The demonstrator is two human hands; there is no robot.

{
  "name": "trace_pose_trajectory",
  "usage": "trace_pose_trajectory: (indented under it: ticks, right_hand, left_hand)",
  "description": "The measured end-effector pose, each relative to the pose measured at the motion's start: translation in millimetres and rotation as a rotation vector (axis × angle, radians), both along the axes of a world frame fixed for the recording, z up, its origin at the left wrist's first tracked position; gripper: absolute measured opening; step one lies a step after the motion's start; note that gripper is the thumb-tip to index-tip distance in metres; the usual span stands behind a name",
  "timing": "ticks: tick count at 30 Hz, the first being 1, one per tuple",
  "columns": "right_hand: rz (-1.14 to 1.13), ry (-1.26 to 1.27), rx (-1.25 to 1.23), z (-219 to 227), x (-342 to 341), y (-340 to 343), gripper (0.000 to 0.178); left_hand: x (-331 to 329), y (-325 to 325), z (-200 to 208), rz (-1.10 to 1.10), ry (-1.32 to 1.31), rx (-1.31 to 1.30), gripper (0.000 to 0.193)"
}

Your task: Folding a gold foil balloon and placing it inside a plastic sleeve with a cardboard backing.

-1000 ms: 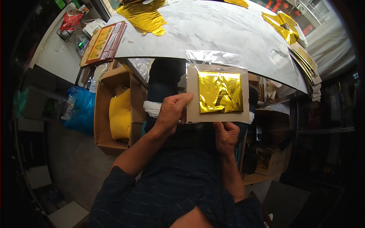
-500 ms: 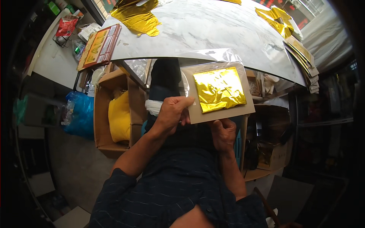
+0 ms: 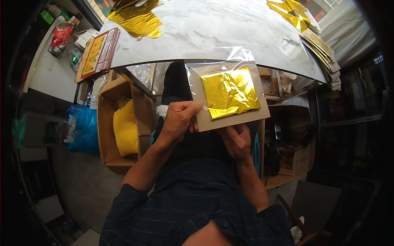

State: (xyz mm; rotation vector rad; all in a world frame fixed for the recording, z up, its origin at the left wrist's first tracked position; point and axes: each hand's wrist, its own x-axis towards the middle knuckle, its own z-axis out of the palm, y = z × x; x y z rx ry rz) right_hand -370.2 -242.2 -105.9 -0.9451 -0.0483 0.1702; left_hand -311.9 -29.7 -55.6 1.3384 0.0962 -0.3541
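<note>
At frame centre my left grip [image 3: 179, 120] and right grip [image 3: 236, 140] clamp the clear bag [image 3: 225, 65] holding gold foil [image 3: 230, 92] on card [image 3: 234, 119].

Single head view, looking steeply down, close above the lap

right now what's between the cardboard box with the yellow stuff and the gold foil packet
In the head view, the left hand gripping the packet's left edge lies between it and the cardboard box.

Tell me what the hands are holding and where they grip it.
A clear bag with gold foil on card: the left hand pinches its lower left edge, the right hand supports the bottom edge from below.
</note>
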Motion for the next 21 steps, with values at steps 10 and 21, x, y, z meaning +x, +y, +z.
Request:
trace_pose_trajectory:
  ticks: [10,21]
  right_hand:
    - [-0.139,-0.085,-0.386,16,-6,11,0.031]
    - [-0.162,-0.056,-0.403,15,-10,16,0.029]
  left_hand:
    - [-4,4,3,0.003,-0.01,0.024,0.034]
    - [-12,5,-2,0.027,0.043,-0.034,0.034]
